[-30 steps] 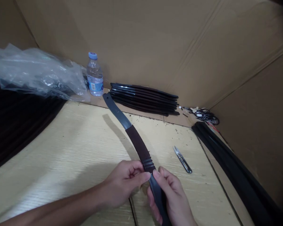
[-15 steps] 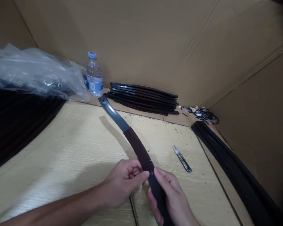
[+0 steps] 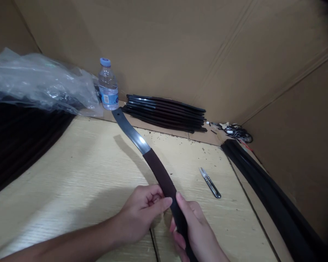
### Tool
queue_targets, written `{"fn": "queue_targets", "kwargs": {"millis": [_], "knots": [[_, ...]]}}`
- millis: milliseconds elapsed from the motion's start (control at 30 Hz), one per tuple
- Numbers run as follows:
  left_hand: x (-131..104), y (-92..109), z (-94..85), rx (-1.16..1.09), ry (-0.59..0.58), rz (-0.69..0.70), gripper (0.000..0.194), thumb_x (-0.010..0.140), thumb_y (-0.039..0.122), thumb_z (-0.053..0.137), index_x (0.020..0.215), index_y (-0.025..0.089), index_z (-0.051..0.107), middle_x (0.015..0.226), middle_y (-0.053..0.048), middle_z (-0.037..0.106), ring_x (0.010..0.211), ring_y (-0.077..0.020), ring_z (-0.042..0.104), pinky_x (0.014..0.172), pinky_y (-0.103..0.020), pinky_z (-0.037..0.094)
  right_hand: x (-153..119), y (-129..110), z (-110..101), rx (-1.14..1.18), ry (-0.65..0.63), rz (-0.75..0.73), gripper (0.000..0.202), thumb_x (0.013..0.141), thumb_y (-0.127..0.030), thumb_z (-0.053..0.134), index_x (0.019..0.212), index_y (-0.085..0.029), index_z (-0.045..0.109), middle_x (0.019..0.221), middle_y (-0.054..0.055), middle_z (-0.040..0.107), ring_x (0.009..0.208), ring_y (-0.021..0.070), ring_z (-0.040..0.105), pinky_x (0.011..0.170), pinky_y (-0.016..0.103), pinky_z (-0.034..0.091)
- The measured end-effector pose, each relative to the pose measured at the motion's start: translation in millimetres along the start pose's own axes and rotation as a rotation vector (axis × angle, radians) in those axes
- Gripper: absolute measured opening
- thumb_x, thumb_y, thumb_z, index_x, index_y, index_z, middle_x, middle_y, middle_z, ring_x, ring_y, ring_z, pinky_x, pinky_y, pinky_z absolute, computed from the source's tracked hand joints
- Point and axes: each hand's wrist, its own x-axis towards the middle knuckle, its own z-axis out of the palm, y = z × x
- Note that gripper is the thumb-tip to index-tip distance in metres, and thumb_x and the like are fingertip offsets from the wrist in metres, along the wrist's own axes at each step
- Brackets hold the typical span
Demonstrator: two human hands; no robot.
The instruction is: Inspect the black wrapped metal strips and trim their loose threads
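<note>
A long curved dark strip (image 3: 131, 136), glossy with a small hole at its far end, slants up and leftward over the table. Around its middle sits a dark brown sleeve (image 3: 160, 171) with stitched-looking edges. My left hand (image 3: 142, 211) is closed at the strip's left edge, thumb on top near the sleeve's lower end. Its other fingertips are partly hidden. My right hand (image 3: 195, 223) wraps the black lower part, with the thumb along the right edge. To the right of my hands, thread snips (image 3: 210, 183) lie on the table.
A water bottle (image 3: 108, 87) stands at the back beside crumpled clear plastic (image 3: 43, 83). Stacked dark strips (image 3: 165, 112) lie against the cardboard wall (image 3: 164, 43). More long black strips (image 3: 257, 185) run along the right edge, near a tangle of scraps (image 3: 236, 131). Dark material (image 3: 22, 145) covers the left.
The crease across the sleeve's lower end has smoothed out, and the sleeve now lies flat there. My right thumb has shifted slightly up and left along the strip.
</note>
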Motion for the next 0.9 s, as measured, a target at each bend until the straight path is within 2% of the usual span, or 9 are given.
{"fn": "queue_targets", "kwargs": {"millis": [100, 267, 400, 533, 700, 800, 900], "knots": [[-0.9, -2.0, 0.0, 0.0, -0.019, 0.005, 0.028, 0.083, 0.039, 0.056, 0.072, 0.013, 0.057, 0.058, 0.002, 0.048, 0.053, -0.0093, 0.04, 0.05, -0.023, 0.028, 1.8, 2.6, -0.8, 0.006, 0.035, 0.024, 0.067, 0.062, -0.082, 0.045, 0.048, -0.017, 0.05, 0.022, -0.006, 0.037, 0.016, 0.0071, 0.033, 0.017, 0.014, 0.023], [-1.0, -3.9, -0.3, 0.029, -0.057, -0.011, 0.03, 0.085, 0.042, 0.053, 0.077, 0.013, 0.056, 0.061, 0.0, 0.052, 0.054, -0.0099, 0.044, 0.051, -0.023, 0.03, 0.9, -1.9, -2.2, 0.14, -0.105, -0.067, 0.061, 0.07, -0.072, 0.051, 0.059, -0.013, 0.059, 0.03, -0.005, 0.044, 0.02, 0.0058, 0.038, 0.022, 0.013, 0.028], [-1.0, -1.7, 0.2, 0.038, -0.059, -0.014, 0.03, 0.084, 0.04, 0.054, 0.074, 0.012, 0.054, 0.062, 0.001, 0.051, 0.055, -0.009, 0.044, 0.051, -0.021, 0.031, -1.6, -6.6, -0.7, 0.254, -0.095, -0.088, 0.059, 0.065, -0.07, 0.059, 0.065, -0.011, 0.062, 0.039, -0.001, 0.054, 0.025, 0.0063, 0.043, 0.024, 0.013, 0.031], [0.3, -2.0, -0.4, 0.013, -0.089, 0.002, 0.029, 0.085, 0.04, 0.053, 0.078, 0.012, 0.056, 0.06, 0.0, 0.053, 0.053, -0.0089, 0.045, 0.049, -0.021, 0.03, -1.1, -4.8, -1.9, 0.275, -0.149, -0.039, 0.057, 0.069, -0.067, 0.059, 0.06, -0.011, 0.06, 0.035, -0.006, 0.043, 0.022, 0.0017, 0.032, 0.023, 0.011, 0.02], [-1.0, -2.8, -1.0, 0.047, -0.106, 0.011, 0.029, 0.087, 0.039, 0.052, 0.081, 0.012, 0.059, 0.065, -0.004, 0.062, 0.059, -0.0126, 0.054, 0.054, -0.024, 0.036, -0.5, -1.4, -3.0, 0.217, -0.138, 0.012, 0.06, 0.07, -0.071, 0.053, 0.055, -0.013, 0.056, 0.034, -0.007, 0.037, 0.021, 0.0023, 0.028, 0.021, 0.012, 0.018], [-1.3, -0.9, -0.7, 0.045, -0.072, 0.01, 0.03, 0.086, 0.039, 0.053, 0.076, 0.012, 0.058, 0.064, -0.004, 0.062, 0.06, -0.0135, 0.056, 0.056, -0.025, 0.037, 0.2, -0.8, -3.3, 0.202, -0.127, -0.012, 0.06, 0.076, -0.069, 0.047, 0.057, -0.014, 0.056, 0.034, -0.007, 0.038, 0.021, 0.0033, 0.028, 0.022, 0.014, 0.019], [1.8, 0.4, -1.4, -0.043, -0.016, -0.02, 0.028, 0.083, 0.038, 0.058, 0.07, 0.013, 0.054, 0.062, -0.002, 0.06, 0.057, -0.013, 0.056, 0.055, -0.024, 0.038, -0.5, -4.5, -5.3, 0.222, -0.132, -0.104, 0.058, 0.082, -0.064, 0.043, 0.063, -0.012, 0.059, 0.04, -0.004, 0.044, 0.027, 0.0044, 0.033, 0.028, 0.016, 0.023]]}}
